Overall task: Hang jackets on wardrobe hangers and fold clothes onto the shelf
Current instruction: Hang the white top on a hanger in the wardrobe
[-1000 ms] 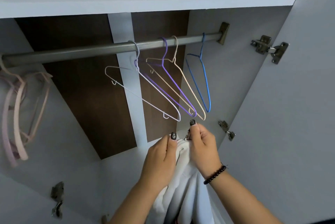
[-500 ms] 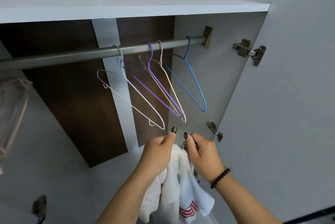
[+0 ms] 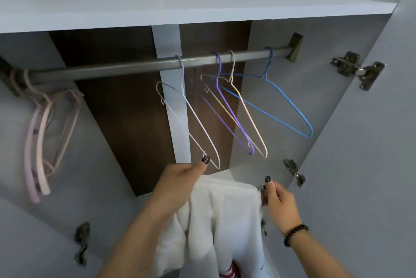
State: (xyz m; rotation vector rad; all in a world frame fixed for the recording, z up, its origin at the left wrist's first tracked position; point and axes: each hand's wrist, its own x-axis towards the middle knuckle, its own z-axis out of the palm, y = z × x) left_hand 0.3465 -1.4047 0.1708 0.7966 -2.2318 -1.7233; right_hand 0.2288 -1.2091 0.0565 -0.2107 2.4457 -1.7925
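The white jacket (image 3: 225, 217) hangs in front of the open wardrobe, below the rail (image 3: 139, 67), stretched between our two hands. Our left hand (image 3: 177, 185) grips the upper edge of the fabric at its left end, fingers curled round the cloth and thumb raised. Our right hand (image 3: 278, 201) pinches the upper right corner, where a small metal part shows at the fingertips; we cannot tell what that part is. A beaded bracelet (image 3: 295, 231) sits on the right wrist. The cloth falls in folds below both hands, and a red-striped patch shows at its lower edge.

Four wire hangers hang from the rail above the jacket: a white hanger (image 3: 191, 120), a purple hanger (image 3: 229, 111), a cream hanger (image 3: 247, 111) and a blue hanger (image 3: 281, 102). The lower tip of the white hanger lies just beside our left thumb. A bundle of pink hangers (image 3: 42, 138) hangs at the left end of the rail. The shelf (image 3: 180, 7) runs above the rail. A hinge (image 3: 358, 69) is fixed on the right door.
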